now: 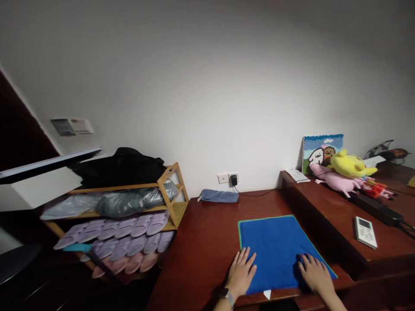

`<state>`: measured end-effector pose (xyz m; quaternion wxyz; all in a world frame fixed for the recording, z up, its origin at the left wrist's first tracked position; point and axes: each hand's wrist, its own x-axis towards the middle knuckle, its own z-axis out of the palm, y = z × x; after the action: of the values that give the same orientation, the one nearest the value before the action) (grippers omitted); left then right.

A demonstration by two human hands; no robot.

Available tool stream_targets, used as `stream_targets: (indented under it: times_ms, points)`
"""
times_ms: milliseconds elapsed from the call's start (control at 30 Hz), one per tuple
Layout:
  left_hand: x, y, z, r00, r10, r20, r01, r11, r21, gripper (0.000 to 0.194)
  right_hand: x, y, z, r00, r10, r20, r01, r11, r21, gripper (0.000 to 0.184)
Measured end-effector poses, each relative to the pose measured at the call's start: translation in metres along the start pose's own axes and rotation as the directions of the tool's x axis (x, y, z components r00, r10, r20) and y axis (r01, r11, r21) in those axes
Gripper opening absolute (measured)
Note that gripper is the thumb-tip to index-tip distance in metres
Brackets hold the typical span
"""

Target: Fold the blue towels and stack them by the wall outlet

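Observation:
A blue cloth (272, 246) with a green edge lies spread flat on the reddish-brown desk (201, 259). At its left edge rests my left hand (241, 270), fingers apart, with a watch on the wrist. My right hand (314, 271) lies on the cloth's right part, its fingers spread and slightly bent. Neither hand grips anything that I can see. A small white tag (267, 294) sticks out from the cloth's near edge.
Against the wall lies a folded blue-grey cloth (219, 196), left of a plugged-in black adapter (234, 179). The raised surface at right bears plush toys (350, 164), a picture (319, 151) and a white remote (365, 232). A wooden shoe rack (178, 211) with lilac slippers stands at left.

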<state>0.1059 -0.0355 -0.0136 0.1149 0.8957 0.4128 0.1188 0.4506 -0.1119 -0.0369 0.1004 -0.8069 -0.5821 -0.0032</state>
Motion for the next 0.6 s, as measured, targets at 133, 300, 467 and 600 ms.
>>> stream_targets:
  times_ms: [133,300,467,600]
  points:
    - [-0.022,-0.075,-0.031,0.979,-0.2,-0.031,0.202,0.975,0.094,0.053,0.021,-0.074,-0.003,0.991,-0.105,-0.088,0.11,0.992,0.056,0.06]
    - [-0.061,-0.18,-0.073,0.904,-0.408,-0.131,0.428,0.868,0.25,0.052,0.056,-0.141,0.032,0.992,-0.12,0.023,0.117,0.986,0.116,0.065]
    - [-0.077,-0.224,-0.071,0.901,-0.381,-0.207,0.424,0.875,0.234,0.054,0.115,-0.141,0.057,0.995,-0.101,0.014,0.099,0.991,0.088,0.064]
    - [-0.079,-0.243,-0.052,0.905,-0.348,-0.245,0.403,0.886,0.231,0.054,0.186,-0.134,0.059,0.995,-0.06,0.085,0.058,0.998,0.024,0.064]
